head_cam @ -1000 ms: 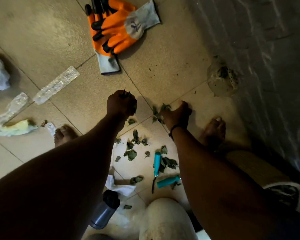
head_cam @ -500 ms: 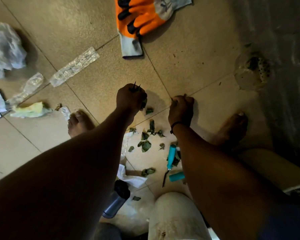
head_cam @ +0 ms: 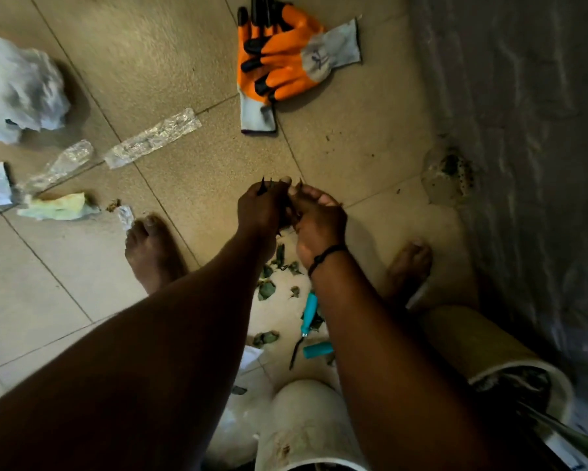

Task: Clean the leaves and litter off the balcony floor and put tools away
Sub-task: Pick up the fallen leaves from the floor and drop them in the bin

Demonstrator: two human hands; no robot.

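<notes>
Early stage. Left hand (head_cam: 258,207) is clutching a bunch of leaves, right hand (head_cam: 318,219) is pinching more into it, touching. More leaves (head_cam: 267,288) are lying just below the grip, teal tools (head_cam: 310,309) below those, orange gloves (head_cam: 279,68) and plastic wrappers (head_cam: 153,137) well above. None put away yet.

R hand (head_cam: 319,220) lifted off floor, now touching L hand (head_cam: 260,207)

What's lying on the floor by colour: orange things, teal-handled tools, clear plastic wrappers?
Orange gloves: 2
Teal-handled tools: 2
Clear plastic wrappers: 2
Total: 6
</notes>
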